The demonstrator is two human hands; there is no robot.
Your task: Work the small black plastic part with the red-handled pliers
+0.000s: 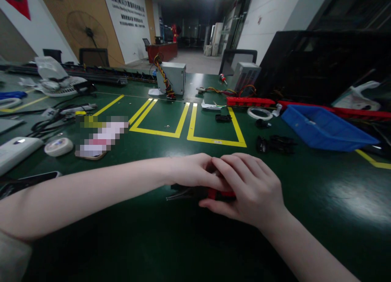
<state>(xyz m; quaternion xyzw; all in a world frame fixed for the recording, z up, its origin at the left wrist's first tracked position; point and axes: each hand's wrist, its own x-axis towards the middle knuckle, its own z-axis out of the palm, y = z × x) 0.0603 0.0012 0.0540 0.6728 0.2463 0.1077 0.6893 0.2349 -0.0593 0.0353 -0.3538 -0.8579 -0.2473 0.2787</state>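
Both my hands meet low on the green table (320,200), closed over a small red and black part (220,194). My left hand (192,172) comes in from the left and grips it from above. My right hand (247,188) wraps over its right side, fingers curled across the left hand's fingertips. A thin dark piece (180,192) sticks out to the left under my left wrist. Most of the part is hidden by my fingers.
Yellow outlines (214,140) mark the table beyond my hands. A blue bin (324,129) sits at the right, black parts (275,143) before it, a tape roll (58,147) at the left, a grey power-supply box (172,77) with wires at the back.
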